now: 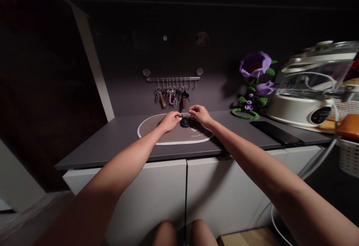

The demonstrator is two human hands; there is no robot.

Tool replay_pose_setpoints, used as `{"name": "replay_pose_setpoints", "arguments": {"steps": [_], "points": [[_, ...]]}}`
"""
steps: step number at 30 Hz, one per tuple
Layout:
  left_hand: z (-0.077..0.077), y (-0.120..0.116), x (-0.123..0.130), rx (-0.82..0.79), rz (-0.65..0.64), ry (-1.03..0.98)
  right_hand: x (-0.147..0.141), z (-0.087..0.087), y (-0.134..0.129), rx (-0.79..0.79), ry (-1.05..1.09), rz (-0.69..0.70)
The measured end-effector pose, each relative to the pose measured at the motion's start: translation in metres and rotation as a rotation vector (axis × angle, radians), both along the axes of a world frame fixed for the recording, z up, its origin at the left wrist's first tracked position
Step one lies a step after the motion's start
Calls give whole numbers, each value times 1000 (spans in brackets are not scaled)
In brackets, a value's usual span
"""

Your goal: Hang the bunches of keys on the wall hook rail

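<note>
A small dark oval device (184,122) lies on the brown oval mat (151,128) with a pale rim, on the grey counter. Just left of it is my left hand (170,121), its fingers closed at the tips around something too small to name. On the other side, my right hand (200,114) is raised slightly over the mat in a pinch, and a thin dark cord seems to run by its fingertips. More dark cord lies between the device and my right hand, partly hidden by it.
Several keys (171,97) hang from a clear wall rack (174,78) behind the mat. To the right stand purple flowers (255,64), a black flat slab (276,132) and a white appliance (297,109). The counter's front edge runs below my forearms.
</note>
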State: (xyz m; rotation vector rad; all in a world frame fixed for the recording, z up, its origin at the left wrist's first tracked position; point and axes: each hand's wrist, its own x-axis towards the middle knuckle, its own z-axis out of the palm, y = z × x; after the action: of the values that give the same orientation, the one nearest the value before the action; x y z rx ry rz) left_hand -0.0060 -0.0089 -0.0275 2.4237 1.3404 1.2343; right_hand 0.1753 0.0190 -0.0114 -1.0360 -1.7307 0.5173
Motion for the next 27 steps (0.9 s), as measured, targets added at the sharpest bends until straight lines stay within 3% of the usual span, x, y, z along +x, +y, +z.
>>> {"name": "replay_pose_setpoints", "arguments": {"steps": [6, 14, 19, 23, 27], "points": [[0, -7, 6, -18, -76, 150, 13, -9, -14, 71, -268, -122], [-4, -5, 10, -1, 7, 259, 8, -9, -6, 141, -345, -209], [0, -7, 5, 20, -100, 315, 8, -12, -4, 172, -368, -216], [1, -8, -1, -40, -128, 252, 8, -11, -6, 162, -358, -220], [-1, -4, -3, -78, -43, 146, 6, -10, -9, 151, -347, -213]]}}
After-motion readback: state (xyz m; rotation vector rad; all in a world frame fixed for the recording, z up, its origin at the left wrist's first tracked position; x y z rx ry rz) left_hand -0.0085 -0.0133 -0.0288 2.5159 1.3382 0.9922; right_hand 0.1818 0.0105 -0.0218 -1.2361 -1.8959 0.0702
